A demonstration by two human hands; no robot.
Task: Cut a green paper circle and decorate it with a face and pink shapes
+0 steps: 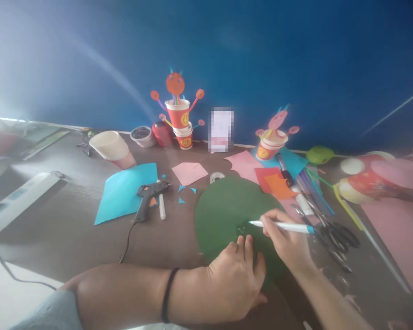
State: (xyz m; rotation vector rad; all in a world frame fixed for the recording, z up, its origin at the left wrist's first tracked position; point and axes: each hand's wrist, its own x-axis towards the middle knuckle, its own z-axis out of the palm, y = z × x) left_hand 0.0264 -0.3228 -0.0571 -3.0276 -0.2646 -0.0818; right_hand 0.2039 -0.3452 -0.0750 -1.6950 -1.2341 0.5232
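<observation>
A white felt-tip pen (287, 226) with a light blue tip and end is gripped by my right hand (289, 240). Its tip points left, just above or on a large dark green round sheet (220, 206); I cannot tell whether it touches. A small pale squiggle (241, 230) shows on the green sheet, left of the tip. My left hand (236, 275) rests on the lower part of the sheet, fingertips just below the squiggle and thumb apart. Its fingers lie on the surface, and it appears to hold nothing.
A glue gun (145, 198) with a cord lies partly on blue paper (124, 190). Red paper-cup figures (178, 114) and stacked cups (113, 147) stand along the back. Scissors (339, 236), coloured paper scraps (189, 174) and a black marker (285, 169) lie around the green sheet.
</observation>
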